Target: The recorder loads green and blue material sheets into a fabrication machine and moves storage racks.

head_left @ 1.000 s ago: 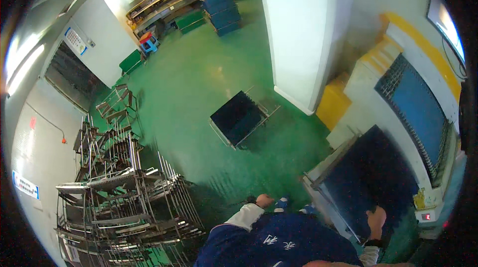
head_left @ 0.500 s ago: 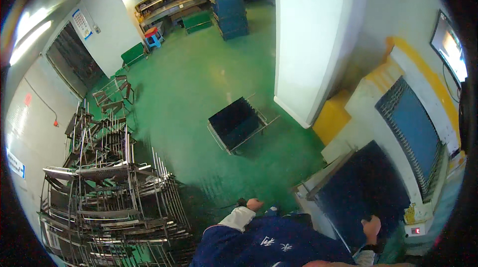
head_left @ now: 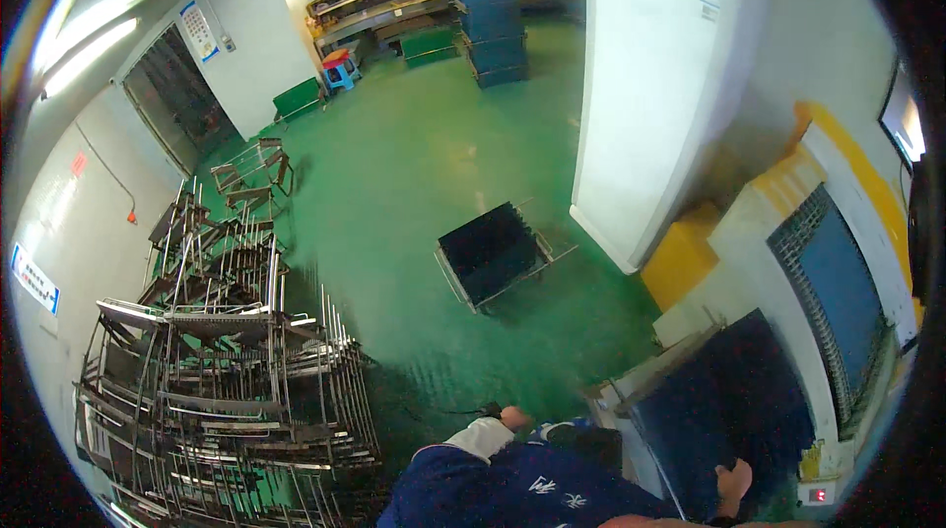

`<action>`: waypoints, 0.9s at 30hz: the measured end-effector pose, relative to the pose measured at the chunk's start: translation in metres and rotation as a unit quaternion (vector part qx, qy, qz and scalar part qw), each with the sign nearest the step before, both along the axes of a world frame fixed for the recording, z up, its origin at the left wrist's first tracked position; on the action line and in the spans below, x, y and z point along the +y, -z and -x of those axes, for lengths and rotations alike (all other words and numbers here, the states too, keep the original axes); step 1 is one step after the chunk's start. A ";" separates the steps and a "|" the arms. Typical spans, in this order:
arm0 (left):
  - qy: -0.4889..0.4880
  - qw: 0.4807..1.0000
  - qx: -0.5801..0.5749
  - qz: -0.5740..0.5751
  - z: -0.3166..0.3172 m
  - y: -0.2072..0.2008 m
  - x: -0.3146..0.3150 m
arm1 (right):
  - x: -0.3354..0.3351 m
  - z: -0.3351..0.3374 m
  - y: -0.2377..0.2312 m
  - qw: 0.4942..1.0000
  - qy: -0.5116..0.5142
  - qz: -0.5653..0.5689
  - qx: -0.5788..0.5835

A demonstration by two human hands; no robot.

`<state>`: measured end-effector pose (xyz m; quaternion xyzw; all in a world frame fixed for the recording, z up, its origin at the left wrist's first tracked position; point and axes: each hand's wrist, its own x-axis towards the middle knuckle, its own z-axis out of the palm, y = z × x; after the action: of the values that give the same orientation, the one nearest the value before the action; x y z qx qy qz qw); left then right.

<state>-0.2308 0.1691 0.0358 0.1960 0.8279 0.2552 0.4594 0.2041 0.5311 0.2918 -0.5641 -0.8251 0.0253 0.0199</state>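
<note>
My left hand (head_left: pixel 514 418) is low in the middle, beside the dark blue garment (head_left: pixel 522 479) on my body. Its fingers are too small and blurred to make out, and no object shows in it. My right hand (head_left: pixel 732 481) hangs at the lower right in front of a dark blue stack of panels (head_left: pixel 724 400) in a rack. Its thumb stands apart from the loosely bent fingers, with nothing visible between them. Whether it touches the panels I cannot tell. Farther ahead, a metal-framed rack (head_left: pixel 493 252) full of dark panels stands on the green floor.
Many empty metal racks (head_left: pixel 227 370) are piled at the left. A white pillar (head_left: pixel 641 85) rises right of centre. At the right, a blue panel (head_left: pixel 843 301) lies on a machine bed beside a yellow block (head_left: pixel 682 250). Blue stacks (head_left: pixel 493 35) and a stool (head_left: pixel 341 70) stand farther back.
The view has turned left, so the pillar, racks and machine sit farther right and slightly lower. Both hands stay low beside my body, with nothing taken hold of.
</note>
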 end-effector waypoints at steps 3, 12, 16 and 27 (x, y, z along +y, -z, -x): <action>-0.011 0.996 -0.074 0.043 -0.003 0.008 -0.004 | 0.005 0.010 -0.004 1.000 0.001 0.021 0.023; -0.035 0.996 0.079 -0.009 0.001 0.049 -0.006 | 0.004 0.018 -0.012 0.999 0.005 0.019 0.040; 0.039 0.999 0.010 0.031 0.008 0.001 0.013 | -0.008 0.000 -0.009 0.998 -0.006 -0.069 -0.007; -0.106 0.993 -0.012 0.047 0.010 0.000 0.004 | -0.012 0.030 -0.036 1.000 0.010 0.009 -0.017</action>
<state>-0.2406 0.1730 0.0356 0.0827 0.8495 0.2655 0.4483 0.1743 0.5189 0.3282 -0.5726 -0.8195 0.0226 0.0008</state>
